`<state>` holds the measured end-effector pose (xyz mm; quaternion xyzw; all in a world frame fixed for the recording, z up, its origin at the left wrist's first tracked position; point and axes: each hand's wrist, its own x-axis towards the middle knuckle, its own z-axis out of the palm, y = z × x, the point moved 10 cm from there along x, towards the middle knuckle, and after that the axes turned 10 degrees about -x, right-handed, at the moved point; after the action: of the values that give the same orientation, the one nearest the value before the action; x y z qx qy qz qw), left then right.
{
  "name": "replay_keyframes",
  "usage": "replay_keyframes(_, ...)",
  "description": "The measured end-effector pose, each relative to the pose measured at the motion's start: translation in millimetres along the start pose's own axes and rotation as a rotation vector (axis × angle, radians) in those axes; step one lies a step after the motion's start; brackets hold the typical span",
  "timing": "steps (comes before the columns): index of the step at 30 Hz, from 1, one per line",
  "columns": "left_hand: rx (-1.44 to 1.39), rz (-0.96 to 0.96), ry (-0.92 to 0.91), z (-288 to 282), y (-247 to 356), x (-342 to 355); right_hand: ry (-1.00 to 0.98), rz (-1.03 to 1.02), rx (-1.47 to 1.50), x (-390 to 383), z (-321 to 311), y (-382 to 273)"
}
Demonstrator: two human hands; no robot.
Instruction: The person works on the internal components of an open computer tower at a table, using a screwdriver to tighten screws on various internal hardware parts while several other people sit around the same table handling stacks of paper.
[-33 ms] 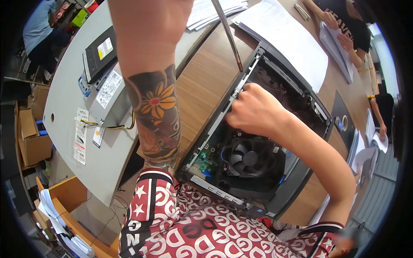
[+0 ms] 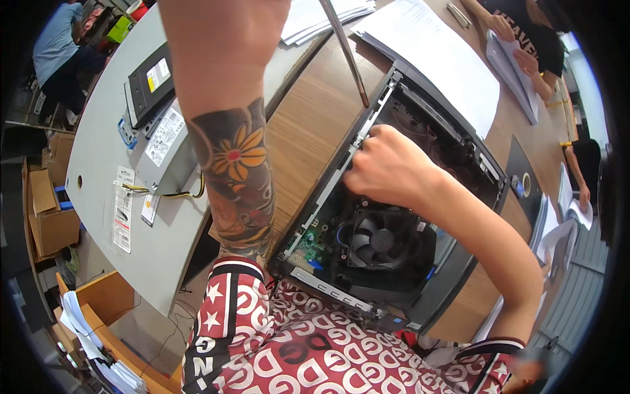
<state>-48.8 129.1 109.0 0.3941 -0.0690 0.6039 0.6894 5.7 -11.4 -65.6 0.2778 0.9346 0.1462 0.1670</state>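
Observation:
An opened black desktop computer case (image 2: 328, 194) lies tilted against my lap, its inside facing up. In it show a black fan (image 2: 374, 243) and a green circuit board (image 2: 314, 247). My right hand (image 2: 388, 164) is closed in a fist over the case's left metal rail; what its fingers hold underneath is hidden. Raised high at the top edge is my left hand (image 2: 230, 26), its fingers cut off by the picture. From beside it a screwdriver (image 2: 346, 49) slants down, its tip close to the upper part of that rail. The screwdriver's handle is out of view.
On the grey table at left lie a power supply unit (image 2: 161, 144), an optical drive (image 2: 149, 79) and a blister pack (image 2: 123, 213). Papers (image 2: 440, 59) spread beyond the case. A person holding a stack of paper (image 2: 515, 79) is at the upper right, with a tape roll (image 2: 525, 184) below.

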Motion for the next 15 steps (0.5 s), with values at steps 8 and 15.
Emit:
replay_keyframes(8,-0.036,0.019,-0.125,16,3,-6,0.117,-0.047,-0.024,-2,2,-3)
replay_keyframes(15,-0.129,-0.053,0.003,18,0,-10,0.123,-0.04,-0.034,-2,3,-2)
